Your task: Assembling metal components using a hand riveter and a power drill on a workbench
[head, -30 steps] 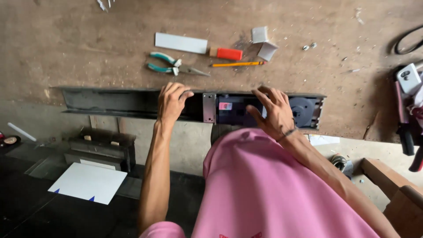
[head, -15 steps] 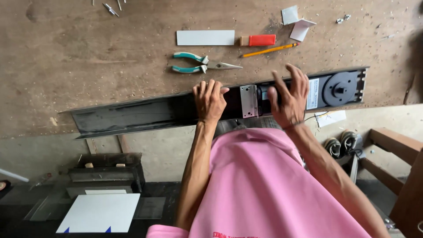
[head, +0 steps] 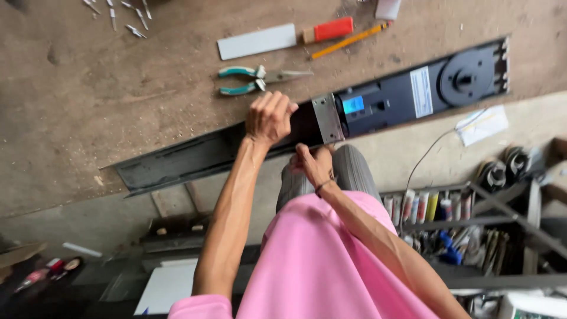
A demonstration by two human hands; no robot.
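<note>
A worn, scuffed wooden workbench [head: 118, 88] fills the far half of the view, its near edge running on a slant from lower left to upper right. Along that edge lies a long black metal door-closer unit [head: 390, 103], with a silver plate [head: 328, 118] across its middle and a round spindle housing [head: 466, 77] toward its right end.

The left hand [head: 269, 116] reaches out on a straight arm and rests on the black unit just left of the silver plate, fingers curled over its top; whether they clamp it or only press on it cannot be told. The right hand [head: 313, 165] sits lower, below the bench edge and near the unit's underside, fingers bent in a loose fist; it is blurred, and what it holds, if anything, cannot be told.

Just beyond the left hand lie teal-handled pliers [head: 260, 80]. Farther off are a flat white strip [head: 257, 41], an orange-handled tool [head: 328, 29] and a yellow pencil [head: 349, 40]; small screws [head: 112, 13] are scattered at far left. A paper slip [head: 483, 125] lies right of the unit. Under the bench at right, a rack holds sealant tubes [head: 425, 207].
</note>
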